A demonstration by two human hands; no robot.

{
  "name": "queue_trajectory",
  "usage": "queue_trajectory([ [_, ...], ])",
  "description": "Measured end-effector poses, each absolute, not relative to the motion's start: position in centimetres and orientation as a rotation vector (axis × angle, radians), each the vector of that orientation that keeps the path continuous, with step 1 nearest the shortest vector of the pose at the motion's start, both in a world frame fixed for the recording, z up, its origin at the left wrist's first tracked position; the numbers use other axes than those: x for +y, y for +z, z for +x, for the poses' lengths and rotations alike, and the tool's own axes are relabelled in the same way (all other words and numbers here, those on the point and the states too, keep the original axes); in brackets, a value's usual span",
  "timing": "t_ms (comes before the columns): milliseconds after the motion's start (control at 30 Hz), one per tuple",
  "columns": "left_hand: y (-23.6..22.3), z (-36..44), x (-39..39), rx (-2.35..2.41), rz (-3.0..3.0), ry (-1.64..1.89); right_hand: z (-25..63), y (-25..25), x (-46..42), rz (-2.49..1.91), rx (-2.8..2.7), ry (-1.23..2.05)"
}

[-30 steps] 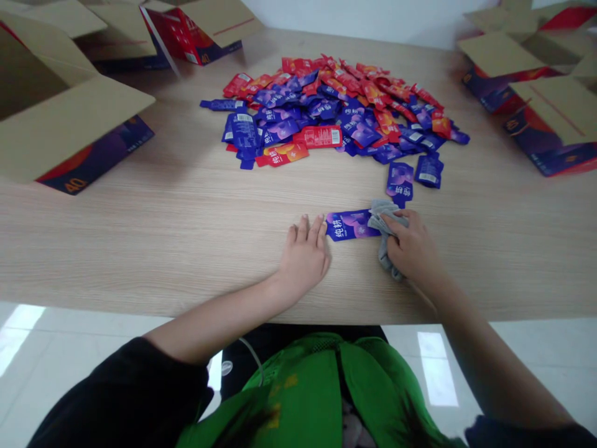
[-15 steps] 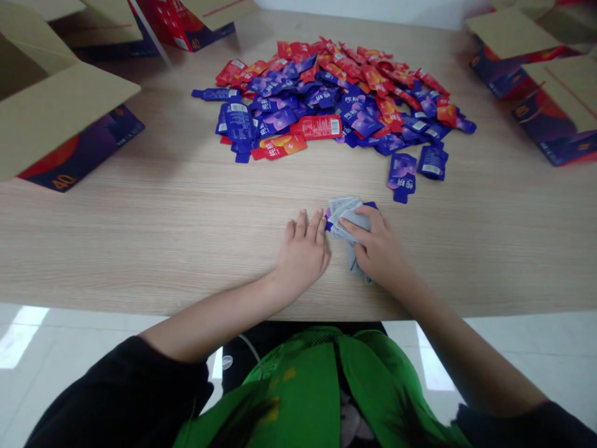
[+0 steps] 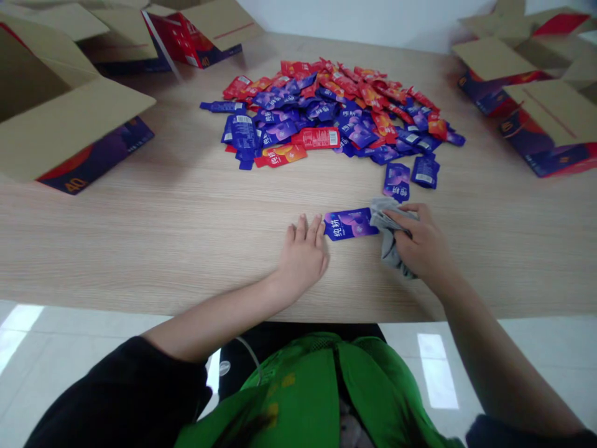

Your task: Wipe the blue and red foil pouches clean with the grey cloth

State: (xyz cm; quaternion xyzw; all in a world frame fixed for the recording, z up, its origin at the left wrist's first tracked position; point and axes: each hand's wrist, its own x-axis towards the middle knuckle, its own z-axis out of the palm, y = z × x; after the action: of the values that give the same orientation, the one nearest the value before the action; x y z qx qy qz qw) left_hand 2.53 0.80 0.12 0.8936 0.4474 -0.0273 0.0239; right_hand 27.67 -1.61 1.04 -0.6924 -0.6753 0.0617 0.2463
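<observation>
Left hand [image 3: 303,257]: laid palm down, fingers extended, fingertips at the left end of the flat purple pouch.
Flat purple pouch [image 3: 351,224]: on the table [image 3: 186,230], near side, between the hands.
Right hand [image 3: 423,242]: gripping the gray cloth [image 3: 392,235] at the pouch's right end.

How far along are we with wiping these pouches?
Done: one blue pouch lies flat, separate from the pile; I can't tell whether any piled pouches are wiped.
In hand: the right hand holds a gray cloth at one end; the left hand steadies the other.
Left: probably this pouch, then any unwiped ones.
</observation>
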Motion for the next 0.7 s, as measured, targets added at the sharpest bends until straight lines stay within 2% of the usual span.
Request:
queue_trajectory([
  [133,0.2,2.6,0.9,1.389,2.764,-0.115,22.0,1.1,-0.4,-1.705,-2.02,0.064],
  [300,0.4,2.6,0.9,1.373,2.763,-0.117,18.5,-0.7,-0.5,-1.866,-2.257,-0.038],
  [467,0.4,2.6,0.8,1.38,2.75,-0.117,20.8,-0.8,-1.8,-2.017,-2.137,-0.131],
  [700,0.6,2.8,0.9,1.391,2.731,-0.174,26.9,-1.6,-2.5,-2.056,-2.037,-0.078],
])
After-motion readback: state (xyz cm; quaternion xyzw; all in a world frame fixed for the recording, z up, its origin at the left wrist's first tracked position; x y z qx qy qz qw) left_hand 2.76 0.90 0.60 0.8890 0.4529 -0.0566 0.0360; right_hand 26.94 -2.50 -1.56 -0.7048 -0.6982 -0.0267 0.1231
